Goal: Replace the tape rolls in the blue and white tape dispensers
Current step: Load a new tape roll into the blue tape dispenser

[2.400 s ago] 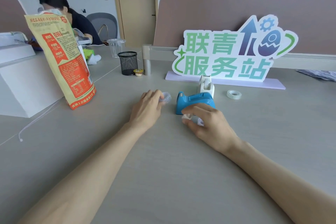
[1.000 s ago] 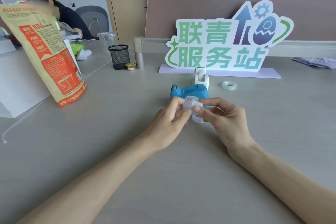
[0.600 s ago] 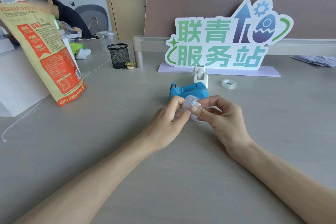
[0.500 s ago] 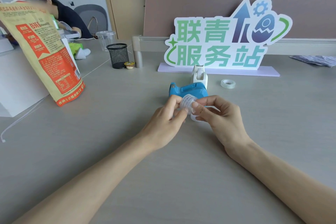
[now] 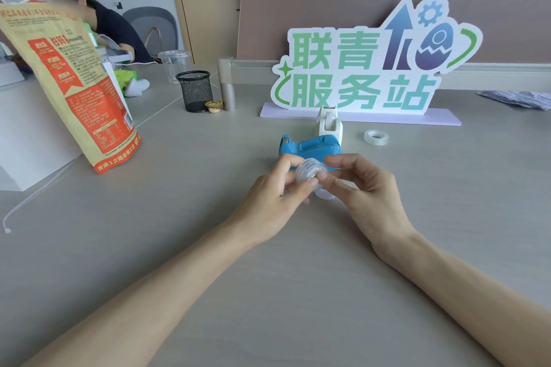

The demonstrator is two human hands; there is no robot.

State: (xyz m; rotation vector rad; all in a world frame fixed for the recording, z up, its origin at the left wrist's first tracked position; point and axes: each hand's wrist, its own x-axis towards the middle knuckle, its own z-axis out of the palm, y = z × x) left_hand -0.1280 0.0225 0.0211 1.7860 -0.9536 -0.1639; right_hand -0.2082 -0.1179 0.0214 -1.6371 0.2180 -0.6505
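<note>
A clear tape roll point(image 5: 307, 171) is held just above the table between both hands. My left hand point(image 5: 272, 199) grips its left side with thumb and fingers. My right hand point(image 5: 362, 192) pinches its right edge with thumb and forefinger. A white round piece point(image 5: 323, 194) shows just below the roll, under my right fingers. Right behind the hands stands the blue tape dispenser point(image 5: 310, 147), and the white tape dispenser point(image 5: 328, 122) stands behind that. Another clear tape roll point(image 5: 375, 137) lies flat on the table to the right of the dispensers.
A green and white cut-out sign point(image 5: 366, 68) stands behind the dispensers. A yellow and red bag point(image 5: 74, 89) leans at the left against a white box point(image 5: 26, 134). A black mesh cup point(image 5: 194, 91) and a small yellow-lidded pot point(image 5: 214, 106) sit further back. A person sits at far left.
Both hands left the table by the blue dispenser and came together, lifting the tape roll between them. Over the last second my right fingers shifted along the roll's edge.
</note>
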